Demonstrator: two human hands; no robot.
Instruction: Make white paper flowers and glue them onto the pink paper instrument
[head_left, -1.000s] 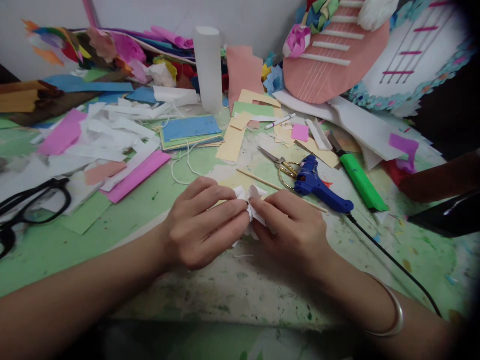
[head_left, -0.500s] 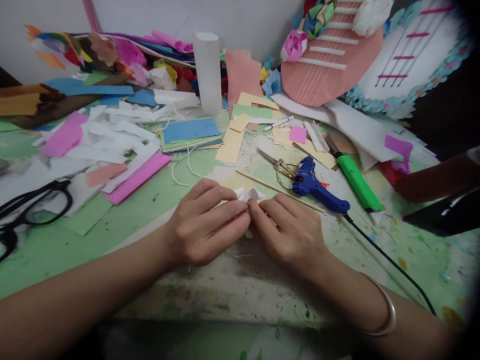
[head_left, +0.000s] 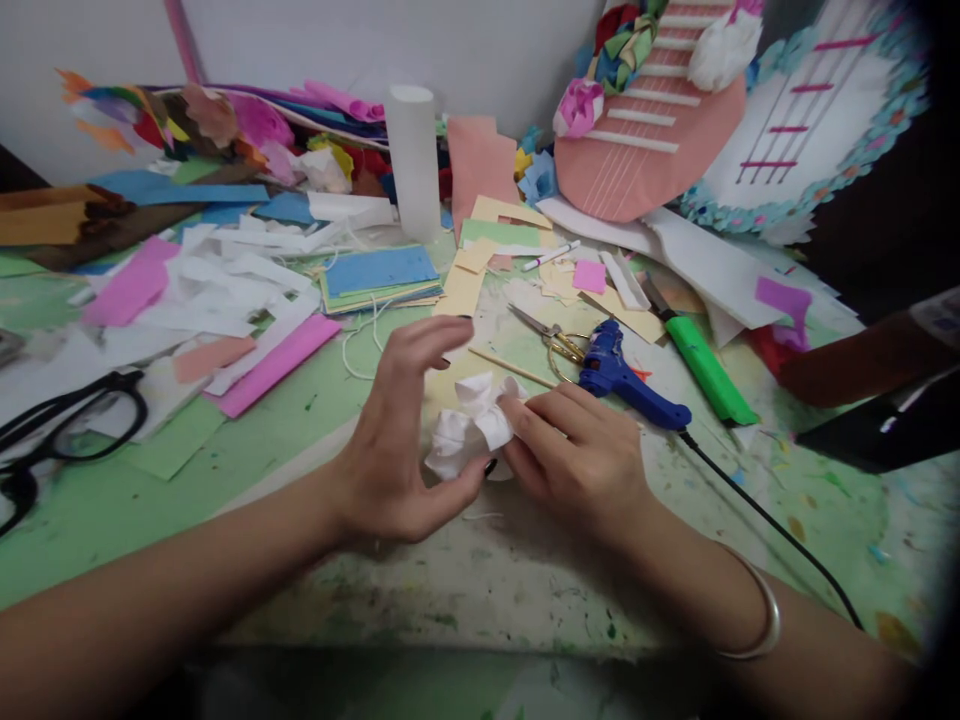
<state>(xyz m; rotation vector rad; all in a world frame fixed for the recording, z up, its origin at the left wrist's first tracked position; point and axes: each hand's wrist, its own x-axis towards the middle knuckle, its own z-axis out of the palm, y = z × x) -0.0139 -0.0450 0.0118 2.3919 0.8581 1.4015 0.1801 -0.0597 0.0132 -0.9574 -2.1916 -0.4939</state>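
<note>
A white paper flower [head_left: 459,432] with curled petals is held just above the near part of the table. My right hand [head_left: 574,455] pinches its right side between thumb and fingers. My left hand [head_left: 405,440] is open around its left side, fingers raised and curved, the thumb close to the lower petals; whether the thumb touches them I cannot tell. A thin wooden stick [head_left: 514,368] lies just behind the flower, partly hidden by my right hand. Beyond that hand rest a blue glue gun [head_left: 626,380] and gold-handled scissors [head_left: 559,338].
Black glasses [head_left: 82,420] and white paper scraps [head_left: 247,290] lie at left. A stack of coloured paper [head_left: 382,272] and a white paper roll [head_left: 414,165] stand behind. At right are a green-handled knife [head_left: 709,365], a black cord [head_left: 765,520] and paper guitar shapes [head_left: 645,150].
My left hand has let go and spread its fingers, moving slightly left and up. The white flower, mostly hidden before, now shows between my hands. My right hand keeps its pinch.
</note>
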